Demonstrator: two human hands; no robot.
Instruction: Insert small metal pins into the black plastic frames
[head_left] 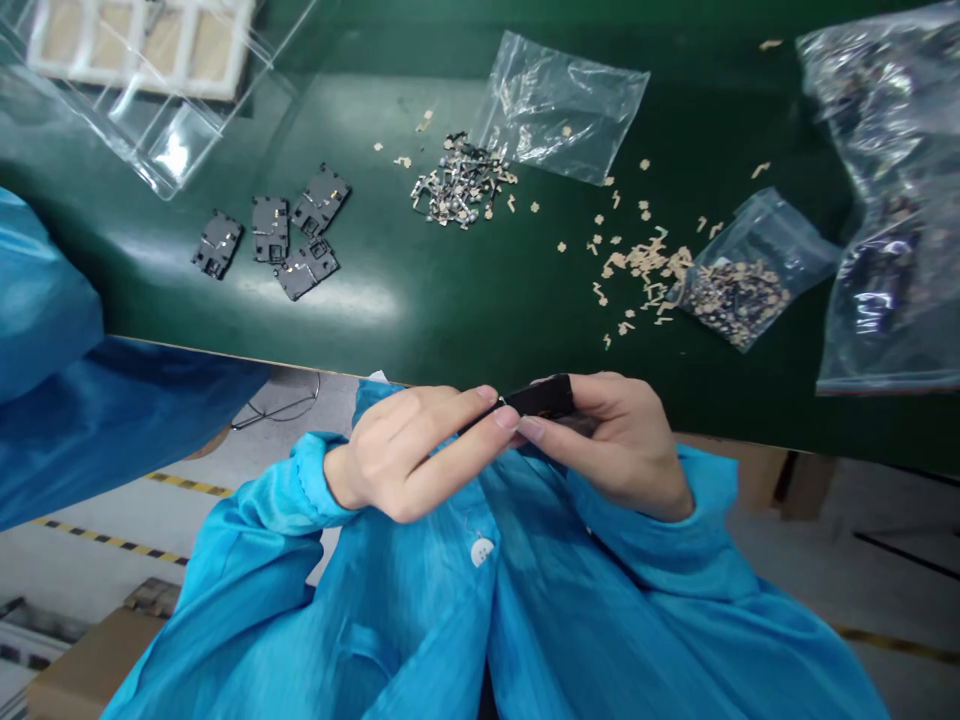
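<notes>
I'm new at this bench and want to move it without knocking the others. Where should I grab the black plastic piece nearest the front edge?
Probably best to come in from the front, the side facing you, and pinch the black plastic piece by its outer edges. It lies flat on the green bench top, so there is little to grip. The neighbouring pieces sit behind and to its left, while its front edge has nothing beside it.

Shiny blue smock point(420, 640), white button point(482, 551) (gathered cuffs point(311, 480))

Dark green glossy bench surface point(360, 330) spans the upper view, a pale patch of reflected light on it. Below its edge, pale grey floor point(187, 515) carries yellow-and-black hazard tape point(112, 540). Brown cardboard box point(94, 665) at lower left; another brown cardboard box point(757, 475) beside the surface's edge at right.
</notes>
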